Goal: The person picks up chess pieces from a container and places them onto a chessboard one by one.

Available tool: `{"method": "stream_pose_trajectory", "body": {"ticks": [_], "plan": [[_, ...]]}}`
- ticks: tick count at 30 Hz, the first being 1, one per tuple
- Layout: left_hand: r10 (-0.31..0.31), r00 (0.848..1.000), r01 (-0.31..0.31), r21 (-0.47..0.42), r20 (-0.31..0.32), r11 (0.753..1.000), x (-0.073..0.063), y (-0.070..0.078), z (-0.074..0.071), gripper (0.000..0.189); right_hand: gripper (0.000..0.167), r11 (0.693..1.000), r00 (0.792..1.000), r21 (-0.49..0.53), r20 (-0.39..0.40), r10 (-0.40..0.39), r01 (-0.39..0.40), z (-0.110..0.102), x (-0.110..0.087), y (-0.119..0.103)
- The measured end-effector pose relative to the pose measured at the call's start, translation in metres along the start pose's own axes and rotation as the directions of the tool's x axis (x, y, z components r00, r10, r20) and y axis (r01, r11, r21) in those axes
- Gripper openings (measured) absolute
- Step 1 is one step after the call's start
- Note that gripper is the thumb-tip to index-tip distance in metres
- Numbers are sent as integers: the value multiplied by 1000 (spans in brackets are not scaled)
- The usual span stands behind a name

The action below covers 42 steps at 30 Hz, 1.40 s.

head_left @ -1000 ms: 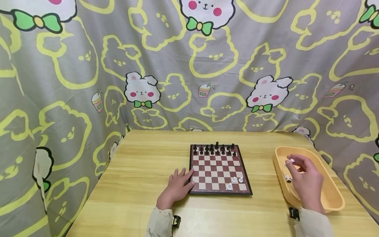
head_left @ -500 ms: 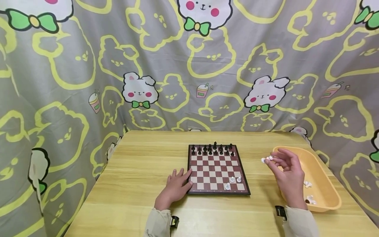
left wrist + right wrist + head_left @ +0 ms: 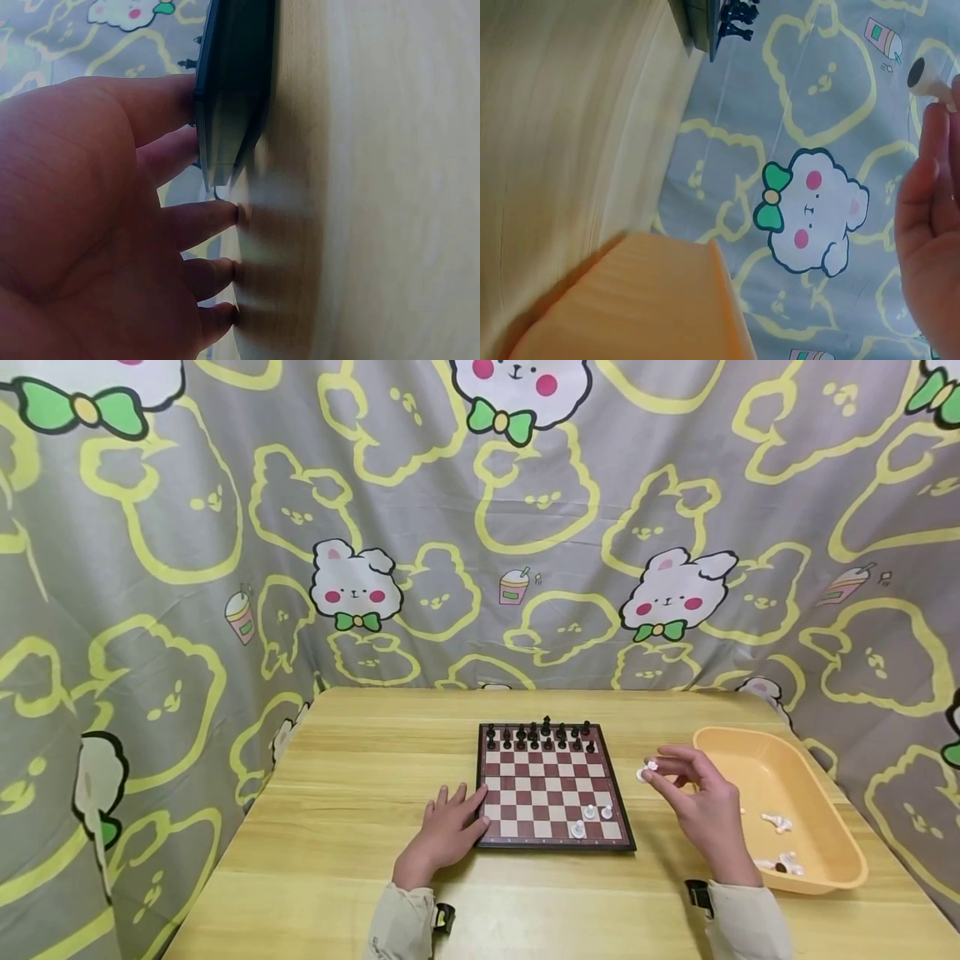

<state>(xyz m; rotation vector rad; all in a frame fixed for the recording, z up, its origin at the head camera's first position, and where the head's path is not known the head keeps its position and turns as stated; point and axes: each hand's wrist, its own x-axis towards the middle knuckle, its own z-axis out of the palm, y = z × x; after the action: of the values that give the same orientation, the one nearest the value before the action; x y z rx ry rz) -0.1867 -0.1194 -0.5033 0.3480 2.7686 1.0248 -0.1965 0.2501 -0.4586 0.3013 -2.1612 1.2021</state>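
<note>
My right hand [image 3: 708,810] is raised between the chessboard [image 3: 551,793] and the yellow bin, pinching a white chess piece [image 3: 645,770] between thumb and fingertips. In the right wrist view the dark round base of that chess piece [image 3: 928,79] shows beyond the fingers. My left hand [image 3: 442,835] rests at the board's left edge. Its thumb and forefinger touch the board, while the other fingertips [image 3: 229,214] press on the tabletop in the left wrist view. Two white pawns [image 3: 589,812] and a larger white piece [image 3: 577,830] stand at the board's near right.
Two rows of black chess pieces [image 3: 534,737] line the far side of the board. The yellow plastic bin [image 3: 832,814] on the right holds several white pieces [image 3: 778,822]. A patterned curtain [image 3: 450,527] hangs behind the wooden table [image 3: 360,743].
My right hand has come out of the bin and moved left toward the board with the white chess piece in its fingers. The left hand keeps its place at the board's edge.
</note>
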Motion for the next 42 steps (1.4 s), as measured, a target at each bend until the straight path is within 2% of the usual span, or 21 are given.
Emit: {"method": "stream_pose_trajectory", "body": {"ticks": [10, 18, 29, 36, 42], "plan": [[-3, 1000, 3, -4, 5, 1000, -1, -1, 1, 55, 36, 991, 990, 30, 47, -132, 131, 17, -3, -3], [3, 1000, -3, -5, 4, 1000, -2, -1, 1, 55, 37, 967, 965, 72, 77, -250, 245, 35, -6, -18], [-1, 1000, 1, -6, 7, 1000, -2, 0, 0, 55, 42, 950, 938, 152, 176, -298, 273, 59, -17, -32], [1, 1000, -1, -5, 8, 1000, -1, 1, 1, 55, 44, 927, 918, 206, 187, -351, 312, 70, -21, -34], [-10, 1000, 10, 6, 9, 1000, -1, 0, 1, 55, 39, 916, 900, 221, 214, -381, 335, 79, -26, -37]]}}
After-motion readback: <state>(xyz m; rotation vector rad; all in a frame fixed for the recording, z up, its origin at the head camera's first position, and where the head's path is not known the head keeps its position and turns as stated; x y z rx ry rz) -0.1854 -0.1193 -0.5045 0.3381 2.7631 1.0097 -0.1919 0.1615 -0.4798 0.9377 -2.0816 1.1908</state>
